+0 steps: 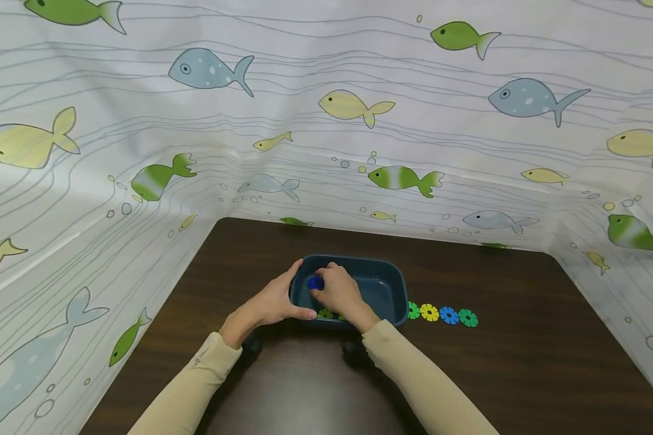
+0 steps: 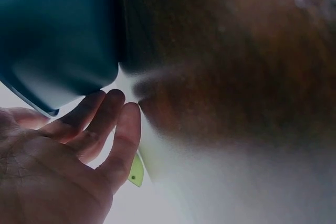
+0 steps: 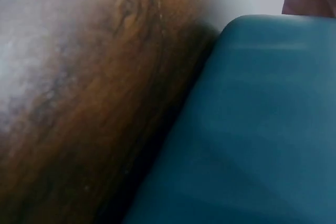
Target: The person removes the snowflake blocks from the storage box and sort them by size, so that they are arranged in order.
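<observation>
A dark blue plastic tray [image 1: 383, 293] stands on the table. My left hand [image 1: 274, 300] grips its left end, thumb along the near side and fingers at the far corner. Seen from the left wrist, the fingers of the left hand [image 2: 68, 166] touch the tray's outer wall [image 2: 58, 30]. My right hand [image 1: 338, 291] reaches into the tray and pinches a dark blue notched disc [image 1: 315, 283] between thumb and fingers. A green notched disc [image 1: 324, 313] lies inside at the near wall, with another partly hidden by the right wrist. The right wrist view shows mainly the tray's side [image 3: 252, 124].
Right of the tray, a row of notched discs lies on the dark wooden table [image 1: 522, 338]: a green disc [image 1: 413, 310] at the tray's edge, a yellow disc [image 1: 429, 312], a blue disc [image 1: 448, 315] and a teal disc [image 1: 468, 318]. A fish-patterned curtain [image 1: 315, 72] surrounds the table.
</observation>
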